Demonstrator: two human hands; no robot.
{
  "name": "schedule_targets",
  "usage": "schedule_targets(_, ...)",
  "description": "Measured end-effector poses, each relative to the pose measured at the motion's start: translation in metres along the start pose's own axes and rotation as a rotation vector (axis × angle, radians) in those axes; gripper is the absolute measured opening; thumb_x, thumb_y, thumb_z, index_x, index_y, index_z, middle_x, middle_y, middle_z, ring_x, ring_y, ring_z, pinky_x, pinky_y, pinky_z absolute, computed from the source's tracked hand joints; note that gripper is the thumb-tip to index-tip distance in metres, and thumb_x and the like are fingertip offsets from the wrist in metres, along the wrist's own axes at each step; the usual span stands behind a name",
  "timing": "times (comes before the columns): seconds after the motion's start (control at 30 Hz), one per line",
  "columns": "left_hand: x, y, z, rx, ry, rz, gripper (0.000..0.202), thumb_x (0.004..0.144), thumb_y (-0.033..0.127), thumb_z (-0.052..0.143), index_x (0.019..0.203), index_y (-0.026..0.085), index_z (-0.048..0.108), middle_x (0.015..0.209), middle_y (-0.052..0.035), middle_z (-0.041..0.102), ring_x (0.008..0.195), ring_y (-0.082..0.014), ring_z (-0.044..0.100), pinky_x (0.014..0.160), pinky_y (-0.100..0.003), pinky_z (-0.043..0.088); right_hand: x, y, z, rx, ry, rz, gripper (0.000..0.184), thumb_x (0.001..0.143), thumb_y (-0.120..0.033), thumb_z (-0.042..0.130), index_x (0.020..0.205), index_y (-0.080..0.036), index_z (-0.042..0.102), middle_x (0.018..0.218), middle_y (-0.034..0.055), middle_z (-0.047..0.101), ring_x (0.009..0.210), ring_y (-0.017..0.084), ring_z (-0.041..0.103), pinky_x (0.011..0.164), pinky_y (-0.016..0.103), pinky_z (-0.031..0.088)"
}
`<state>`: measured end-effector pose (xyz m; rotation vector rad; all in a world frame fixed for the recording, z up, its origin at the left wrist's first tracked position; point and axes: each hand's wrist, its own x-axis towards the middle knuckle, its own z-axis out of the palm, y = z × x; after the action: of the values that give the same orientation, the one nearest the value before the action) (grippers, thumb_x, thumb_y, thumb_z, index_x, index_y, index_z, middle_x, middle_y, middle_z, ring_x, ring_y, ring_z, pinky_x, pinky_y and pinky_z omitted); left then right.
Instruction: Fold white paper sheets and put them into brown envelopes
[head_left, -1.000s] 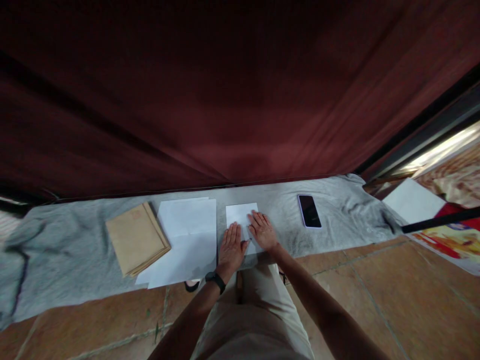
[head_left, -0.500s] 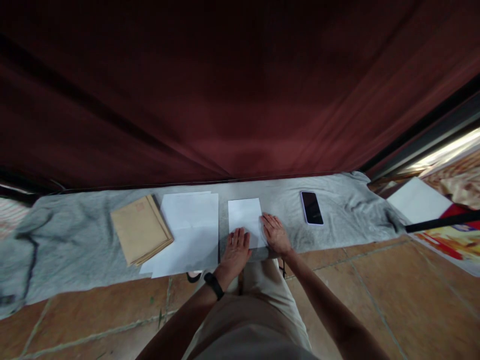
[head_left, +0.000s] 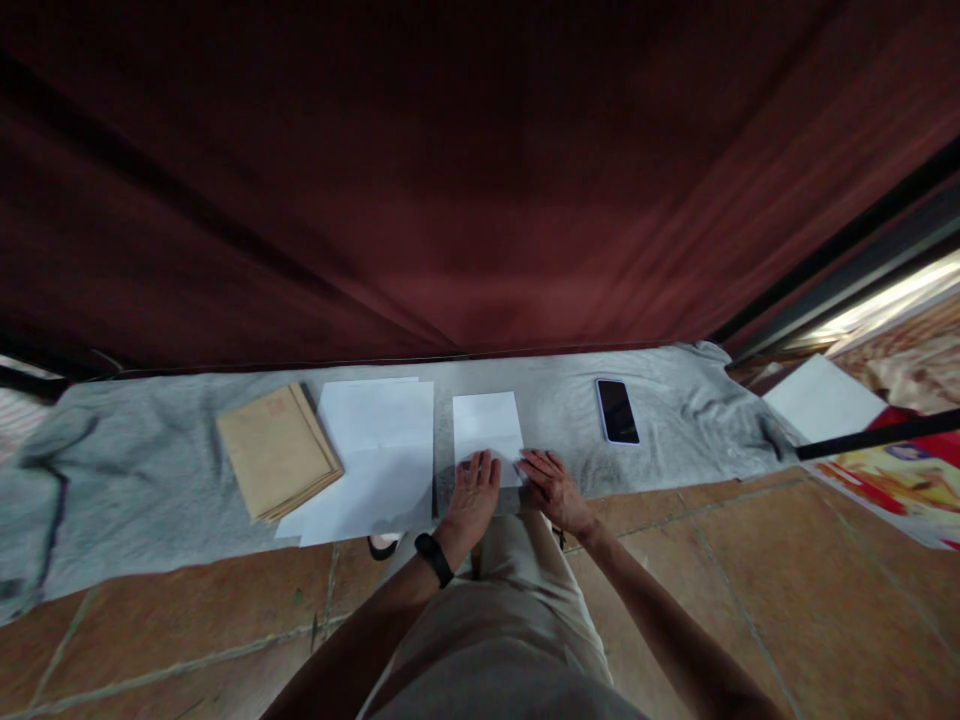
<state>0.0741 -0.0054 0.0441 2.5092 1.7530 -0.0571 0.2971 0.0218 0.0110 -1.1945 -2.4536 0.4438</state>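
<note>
A small white sheet of paper [head_left: 486, 420], perhaps folded, lies flat on the grey cloth in front of me. My left hand [head_left: 474, 497] rests on its lower left part, palm down with the fingers stretched out. At the lower right corner, my right hand [head_left: 553, 488] lies with its fingers extended over the paper's edge. To the left are larger white sheets [head_left: 382, 450], stacked and slightly askew. A pile of brown envelopes [head_left: 276, 450] overlaps their left side.
The grey cloth [head_left: 165, 480] covers a long narrow surface. A phone [head_left: 618, 411] lies on it to the right. Behind hangs a dark red curtain [head_left: 480, 230]. At far right are a dark bar [head_left: 877, 436] and a colourful printed package [head_left: 900, 485]. Floor tiles [head_left: 720, 580] show below.
My right hand has slid down along the paper's right edge to its lower corner. My left hand stays on the lower left part. The view has shifted slightly.
</note>
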Motion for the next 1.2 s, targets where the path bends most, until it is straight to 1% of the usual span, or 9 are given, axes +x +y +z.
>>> schedule_targets(0.1,-0.003,-0.009,0.003,-0.044,-0.007,0.020,0.059,0.092,0.001,0.037,0.148,0.016,0.050,0.157,-0.0169,0.044,0.147,-0.0320,0.040,0.116,-0.055,0.040,-0.003,-0.003,-0.004,0.029,-0.031,-0.042,0.068,0.085,-0.011,0.056,0.151,-0.025,0.046,0.158,0.0067,0.045,0.147,0.025,0.040,0.123,0.053,0.030)
schedule_targets(0.23,-0.007,-0.014,0.007,-0.106,-0.009,0.006,0.064,0.089,0.000,0.037,0.150,0.017,0.047,0.159,-0.0147,0.043,0.149,-0.0282,0.036,0.119,-0.052,0.036,-0.001,-0.008,-0.003,0.038,-0.002,-0.056,0.074,0.083,-0.010,0.056,0.155,-0.023,0.040,0.160,0.0080,0.042,0.149,0.024,0.036,0.123,0.051,0.030)
schedule_targets(0.37,-0.011,-0.015,0.005,-0.151,-0.009,-0.003,0.064,0.088,0.000,0.039,0.149,0.014,0.047,0.158,-0.0161,0.043,0.149,-0.0279,0.036,0.121,-0.050,0.033,0.005,-0.012,0.002,0.022,0.032,-0.049,0.067,0.088,-0.013,0.055,0.153,-0.024,0.042,0.159,0.0089,0.042,0.148,0.023,0.039,0.122,0.051,0.031)
schedule_targets(0.47,-0.008,-0.017,-0.002,-0.225,0.014,-0.003,0.057,0.087,0.005,0.046,0.142,0.014,0.054,0.155,-0.0152,0.048,0.147,-0.0268,0.039,0.122,-0.048,0.031,0.007,-0.015,0.005,0.000,0.037,-0.035,0.056,0.094,-0.013,0.051,0.149,-0.026,0.049,0.156,0.0079,0.047,0.145,0.023,0.044,0.122,0.050,0.032)
schedule_targets(0.6,0.021,-0.018,-0.012,-0.356,0.080,0.039,0.049,0.092,0.013,0.045,0.139,0.013,0.056,0.149,-0.0136,0.055,0.141,-0.0205,0.047,0.120,-0.038,0.036,0.009,-0.016,0.006,-0.022,0.027,-0.025,0.052,0.097,-0.014,0.049,0.147,-0.029,0.052,0.154,0.0062,0.051,0.141,0.023,0.048,0.121,0.050,0.034)
schedule_targets(0.7,0.056,-0.013,-0.012,-0.338,0.146,0.162,0.048,0.098,0.019,0.037,0.144,0.010,0.050,0.154,-0.0143,0.050,0.146,-0.0200,0.041,0.122,-0.041,0.033,0.010,-0.018,0.006,-0.032,0.040,-0.025,0.052,0.095,-0.016,0.053,0.146,-0.029,0.053,0.150,0.0066,0.055,0.139,0.024,0.051,0.121,0.052,0.035)
schedule_targets(0.83,0.094,-0.011,0.000,-0.262,0.171,0.191,0.049,0.101,0.027,0.038,0.146,0.009,0.048,0.155,-0.0160,0.048,0.147,-0.0210,0.040,0.121,-0.042,0.032,0.010,-0.022,0.005,-0.048,0.065,-0.010,0.054,0.094,-0.016,0.054,0.147,-0.028,0.053,0.146,0.0075,0.059,0.138,0.025,0.052,0.120,0.053,0.036)
schedule_targets(1.0,0.104,-0.039,0.013,-0.193,0.212,0.159,0.051,0.103,0.033,0.036,0.150,0.013,0.044,0.160,-0.0117,0.042,0.150,-0.0217,0.034,0.123,-0.043,0.028,0.009,-0.024,0.006,-0.056,0.074,0.000,0.052,0.095,-0.018,0.052,0.147,-0.027,0.052,0.152,0.0061,0.053,0.139,0.024,0.051,0.121,0.052,0.034)
schedule_targets(1.2,0.104,-0.086,0.008,-0.165,0.218,0.006,0.056,0.104,0.037,0.033,0.151,0.009,0.042,0.160,-0.0147,0.041,0.151,-0.0245,0.034,0.124,-0.045,0.028,0.009,-0.024,0.010,-0.065,0.094,-0.002,0.054,0.095,-0.018,0.051,0.149,-0.026,0.049,0.153,0.0061,0.051,0.140,0.025,0.050,0.122,0.053,0.034)
